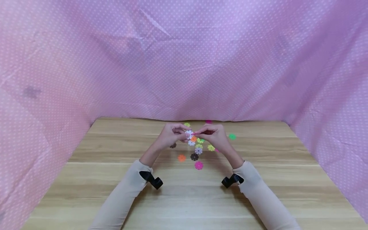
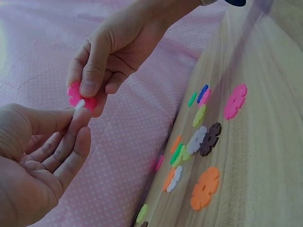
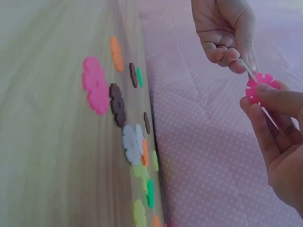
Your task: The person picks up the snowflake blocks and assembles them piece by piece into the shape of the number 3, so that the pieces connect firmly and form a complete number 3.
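Between thumb and fingers my left hand point(image 1: 170, 135) pinches a white snowflake disc point(image 1: 188, 134), seen nearly edge-on in the right wrist view. A pink snowflake disc point(image 3: 259, 88), notched around its rim, is pinched by my right hand point(image 1: 215, 135). The two discs meet edge to edge at about a right angle, above the table; how deep their slots sit in each other I cannot tell. In the left wrist view the left fingertips cover most of the white disc point(image 2: 79, 105). Part of the pink disc point(image 2: 75, 94) lies behind the right thumb.
Loose snowflake discs lie on the wooden table point(image 1: 115, 179) beneath and around the hands: an orange disc point(image 1: 181, 158), a dark brown disc point(image 1: 194, 157), a pink disc on the table point(image 1: 198, 165), a green disc point(image 1: 232, 136) and several others. A pink dotted cloth point(image 1: 184, 64) hangs behind.
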Demonstrator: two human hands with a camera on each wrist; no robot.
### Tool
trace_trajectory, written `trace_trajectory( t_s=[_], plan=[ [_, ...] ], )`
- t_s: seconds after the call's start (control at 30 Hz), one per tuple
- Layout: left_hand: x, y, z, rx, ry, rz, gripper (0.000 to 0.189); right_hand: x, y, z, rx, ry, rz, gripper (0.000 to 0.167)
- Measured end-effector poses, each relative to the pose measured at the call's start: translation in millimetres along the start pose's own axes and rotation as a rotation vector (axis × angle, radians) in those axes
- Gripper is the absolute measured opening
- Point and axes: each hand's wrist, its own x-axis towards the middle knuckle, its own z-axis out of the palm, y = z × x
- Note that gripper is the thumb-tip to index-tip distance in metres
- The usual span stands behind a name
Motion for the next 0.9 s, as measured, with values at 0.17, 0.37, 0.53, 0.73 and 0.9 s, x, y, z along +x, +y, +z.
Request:
trace_trajectory(
  t_s=[0.17, 0.37, 0.53, 0.73, 0.9],
  plan=[
    [-0.1, -3.4, -0.3, -0.026, -0.016, -0.010, 0.029, -1.2, 2.8, 1.6, -0.012, -0.006, -0.005, 0.009],
    [2.9, -3.5, -1.3, -0.014, -0.026, -0.010, 0.029, 1.0, 1.9, -2.2, -0.062, -0.021, 0.016, 0.008],
    [3.2, -1.5, -4.4, -0.012, -0.032, -0.028, 0.031, 2.6, -3.6, -5.8, -0.115, -0.053, 0.079, 0.012],
    [1.4, -1.4, -10.4, -0.008, -0.001, -0.051, 0.031, 3.1, -6.7, -12.1, -0.144, -0.080, 0.178, 0.024],
    [1.0, 0.3, -19.4, -0.004, 0.024, -0.072, 0.031, 4.8, -3.9, -21.1, -0.224, -0.171, 0.209, 0.027]
  ],
)
